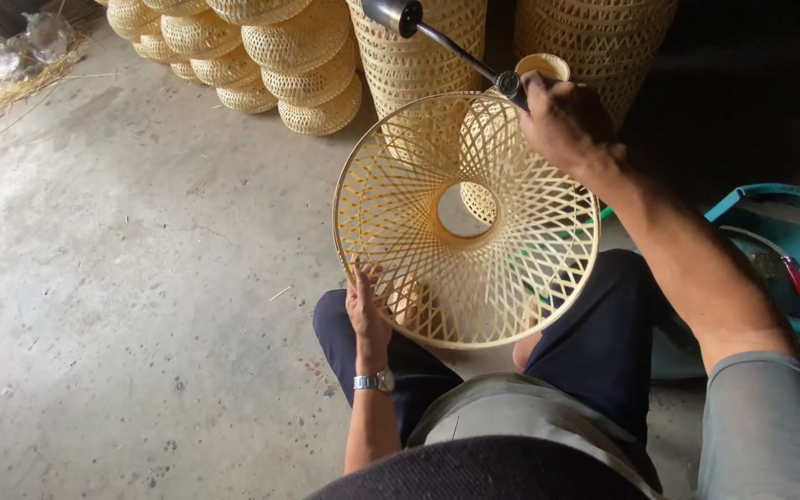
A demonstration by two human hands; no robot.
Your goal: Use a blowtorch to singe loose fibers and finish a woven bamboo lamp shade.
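— Bamboo basket (466, 218), what's inside?
— Nothing; it rests on your lap. Your left hand (366, 311) pinches its rim, your right hand (562, 118) grips a metal torch (446, 42). Bare floor (122, 278) lies left.

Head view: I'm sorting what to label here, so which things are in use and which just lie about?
In use:
left hand gripping the woven bamboo shade at its rim
right hand holding a metal torch

Lying about:
stacked woven baskets
straw
blue plastic container
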